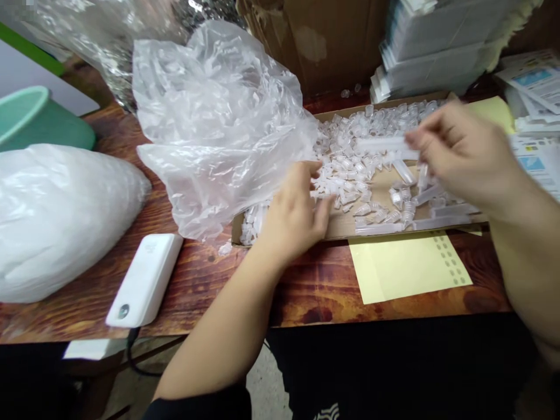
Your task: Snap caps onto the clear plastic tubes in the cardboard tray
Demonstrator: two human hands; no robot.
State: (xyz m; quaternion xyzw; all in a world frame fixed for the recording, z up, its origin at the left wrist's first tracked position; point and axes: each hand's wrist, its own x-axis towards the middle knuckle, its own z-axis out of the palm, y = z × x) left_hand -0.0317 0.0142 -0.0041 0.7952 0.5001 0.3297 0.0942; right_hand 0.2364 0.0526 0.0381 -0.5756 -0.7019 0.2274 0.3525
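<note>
My right hand (466, 151), slightly blurred, pinches the end of a translucent plastic tube (380, 144) over a shallow cardboard tray (341, 226). My left hand (295, 213) reaches over the tray's left part, thumb and fingers apart, with nothing visible between them. Just beyond its fingertips is a heap of small white pointed nozzle-like pieces (350, 169). Small clear caps (385, 121) crowd the tray's far side. More translucent tubes (441, 221) lie near its front edge, below my right hand.
A crumpled clear plastic bag (219, 116) covers the tray's left end. Further left are a full white bag (65, 221), a green tub (48, 119) and a white power bank (146, 280) with a cable. Yellow paper (406, 268) lies in front; stacked packets (437, 52) stand behind.
</note>
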